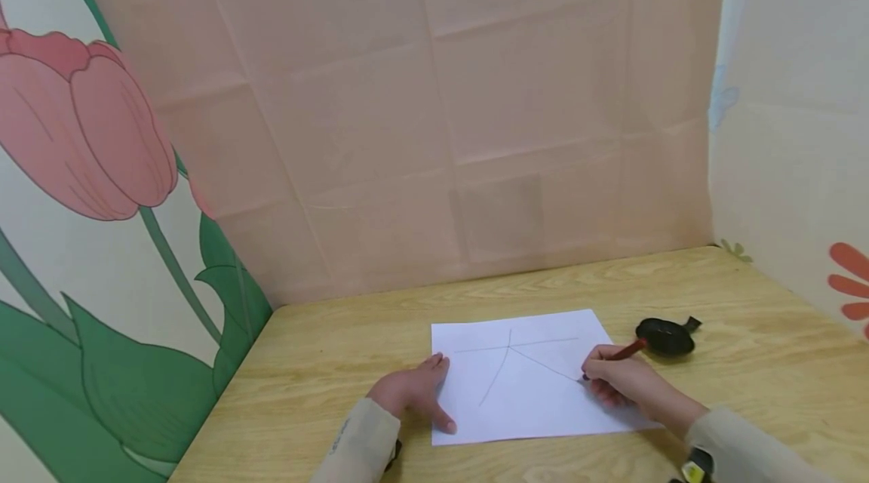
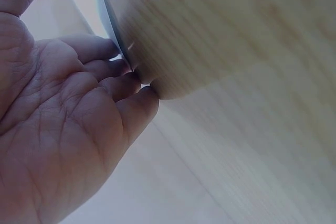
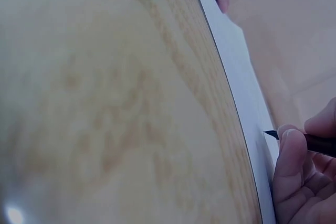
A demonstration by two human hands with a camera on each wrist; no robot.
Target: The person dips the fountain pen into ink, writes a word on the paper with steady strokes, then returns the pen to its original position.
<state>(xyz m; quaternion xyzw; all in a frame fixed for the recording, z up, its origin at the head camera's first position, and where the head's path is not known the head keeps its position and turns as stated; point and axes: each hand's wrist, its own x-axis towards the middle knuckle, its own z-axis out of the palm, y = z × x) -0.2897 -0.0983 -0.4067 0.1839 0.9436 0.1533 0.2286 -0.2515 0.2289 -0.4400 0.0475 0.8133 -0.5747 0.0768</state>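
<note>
A white sheet of paper (image 1: pixel 529 415) lies on the table and bears thin dark lines: a long horizontal one, a short upright crossing it, and two slanting strokes spreading downward. At the sheet's left edge rests my left hand (image 1: pixel 410 392), thumb on the paper; in the left wrist view its fingertips meet the paper's edge. My right hand (image 1: pixel 627 381) pinches a reddish-brown pen (image 1: pixel 629 349) between thumb and fingers over the sheet's right part. The pen's dark pointed tip is at the lower end of the right slanting line. In the right wrist view the dark pen (image 3: pixel 321 145) shows its tip close to the paper.
Behind the right hand sits a small black dish (image 1: pixel 668 339) with a short tab. The wooden table (image 1: pixel 326 362) ends at a pinkish-brown covering (image 1: pixel 434 128). A tulip-patterned wall (image 1: pixel 88 121) stands at left, a pale wall (image 1: pixel 794 128) at right.
</note>
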